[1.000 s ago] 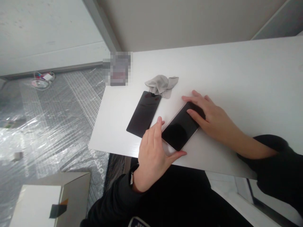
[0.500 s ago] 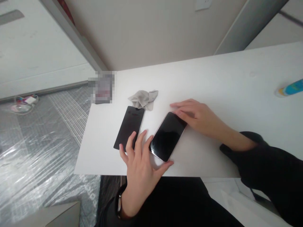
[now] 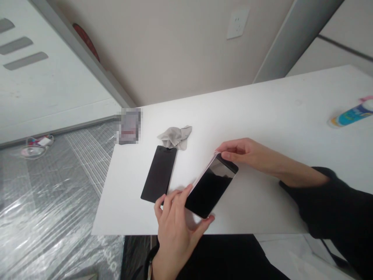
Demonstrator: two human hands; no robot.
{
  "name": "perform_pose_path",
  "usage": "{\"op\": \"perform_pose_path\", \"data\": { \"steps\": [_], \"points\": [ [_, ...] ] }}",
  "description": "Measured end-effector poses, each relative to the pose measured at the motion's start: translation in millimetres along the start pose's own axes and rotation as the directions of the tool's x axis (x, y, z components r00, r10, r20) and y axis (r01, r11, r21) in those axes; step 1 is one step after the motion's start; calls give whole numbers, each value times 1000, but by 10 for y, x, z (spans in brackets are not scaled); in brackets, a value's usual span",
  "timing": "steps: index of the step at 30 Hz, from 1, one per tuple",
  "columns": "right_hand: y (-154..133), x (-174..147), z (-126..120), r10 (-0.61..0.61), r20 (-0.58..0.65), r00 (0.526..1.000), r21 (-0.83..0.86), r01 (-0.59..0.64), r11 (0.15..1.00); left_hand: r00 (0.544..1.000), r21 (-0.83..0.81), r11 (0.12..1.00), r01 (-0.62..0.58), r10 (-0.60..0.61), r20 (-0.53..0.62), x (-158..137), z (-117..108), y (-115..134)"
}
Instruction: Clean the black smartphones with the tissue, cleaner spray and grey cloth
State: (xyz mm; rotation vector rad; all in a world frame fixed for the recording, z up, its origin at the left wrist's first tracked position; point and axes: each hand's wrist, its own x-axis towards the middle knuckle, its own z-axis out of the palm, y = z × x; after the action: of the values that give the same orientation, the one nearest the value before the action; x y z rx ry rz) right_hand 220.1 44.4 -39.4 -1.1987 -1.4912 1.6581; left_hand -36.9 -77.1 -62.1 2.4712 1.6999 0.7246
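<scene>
A black-screened smartphone (image 3: 210, 188) is held between my two hands over the white table, its far end tilted up. My left hand (image 3: 177, 221) grips the near end, fingers along the left edge and thumb at the lower right corner. At the far end, my right hand (image 3: 243, 153) pinches the top edge between thumb and fingers. Left of it lies a second flat black phone-shaped piece (image 3: 159, 173), its lower corner close to my left fingertips. Just beyond that piece, a crumpled grey cloth (image 3: 175, 137) touches or nearly touches its top edge.
On the white table (image 3: 262, 112), a blue and white spray can or bottle (image 3: 352, 114) lies at the far right. A pixelated item (image 3: 129, 126) sits at the back left corner. Behind is a wall with a socket (image 3: 238, 23). Plastic sheeting (image 3: 58, 210) covers the floor at left.
My right hand has closed on the smartphone's far end and raised it from the table. My left fingers have drawn together along its edge. The camera view has tilted up.
</scene>
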Motion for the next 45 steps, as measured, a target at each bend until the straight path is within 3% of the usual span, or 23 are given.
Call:
{"op": "perform_pose_path", "data": {
  "steps": [9, 13, 17, 20, 22, 27, 31, 34, 36, 38, 39, 41, 45],
  "points": [
    [63, -33, 168, -61, -99, 993, 36, 65, 997, 1000, -3, 1000, -17, 17, -1, -21, 9, -53],
    [87, -20, 177, -88, -87, 992, 70, 94, 993, 999, 0, 999, -39, 39, -3, -24, 19, -66],
    [71, -18, 65, -129, 83, 988, 90, 121, 988, 996, -34, 999, -21, 18, -84, -23, -6, -74],
    [76, -41, -23, -72, 279, 958, 112, 42, 993, 996, -91, 996, 12, -21, -92, -34, -49, -100],
    [93, -54, -32, -54, 331, 942, 126, 13, 992, 996, -105, 994, 29, -38, -79, -47, -67, -124],
    [147, -53, 82, -76, 220, 973, 199, 32, 979, 992, -86, 995, 56, -65, -106, -76, -31, -162],
    [202, -42, 182, -61, 152, 986, 294, 14, 956, 983, -192, 974, 124, -148, -112, -108, 10, -134],
    [237, -32, 243, -70, 147, 987, 356, 13, 934, 935, -452, 842, 294, -352, -48, -116, -13, -72],
    [250, -24, 269, -85, 130, 988, 414, 24, 910, 865, -660, 621, 423, -494, 90, -87, -53, -39],
    [250, -18, 271, -91, 120, 989, 465, 26, 885, 808, -758, 411, 506, -534, 249, -28, -100, -30],
    [245, -17, 263, -92, 125, 988, 475, 22, 880, 793, -771, 353, 531, -527, 305, 7, -120, -35],
    [226, -22, 239, -96, 157, 983, 456, 14, 890, 787, -775, 320, 545, -515, 340, 71, -144, -51],
    [175, -53, 231, -121, 174, 977, 321, 60, 945, 782, -767, 339, 545, -535, 319, 107, -137, -47]
  ]
}}
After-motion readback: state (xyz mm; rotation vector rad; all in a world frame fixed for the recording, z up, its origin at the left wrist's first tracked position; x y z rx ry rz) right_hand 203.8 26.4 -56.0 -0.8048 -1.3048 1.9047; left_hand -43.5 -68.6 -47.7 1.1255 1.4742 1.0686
